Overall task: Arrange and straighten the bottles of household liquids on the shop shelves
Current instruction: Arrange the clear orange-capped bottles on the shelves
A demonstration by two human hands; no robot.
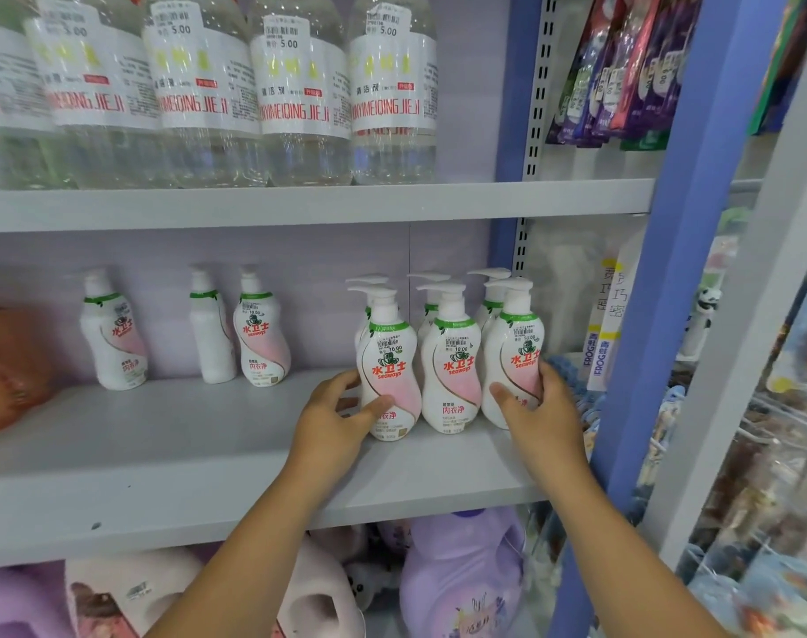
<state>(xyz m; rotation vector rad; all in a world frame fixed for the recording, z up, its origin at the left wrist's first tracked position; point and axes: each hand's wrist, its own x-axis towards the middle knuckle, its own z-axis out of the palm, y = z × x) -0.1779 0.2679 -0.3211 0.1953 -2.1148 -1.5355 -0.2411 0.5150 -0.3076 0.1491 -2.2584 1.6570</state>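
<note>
Standing well to the left of the fingers, three white pump bottles (116, 333) sit apart at the back of the grey middle shelf (162, 458), one turned label-away. Nearer, the left hand (335, 419) wraps its thumb and fingers (342, 377) around the lower body of the front-left pump bottle (388, 366), gripping it upright. Between the two hands, touching neither, stands the middle pump bottle (452, 361). The right hand (537, 407) clasps the front-right pump bottle (514, 347), thumb (505, 393) on the label, fingers behind. More pump bottles stand directly behind these three. Above the fingers, clear cleaner bottles (300, 94) line the upper shelf (300, 204); just right of the right hand rises a blue upright (659, 269).
</note>
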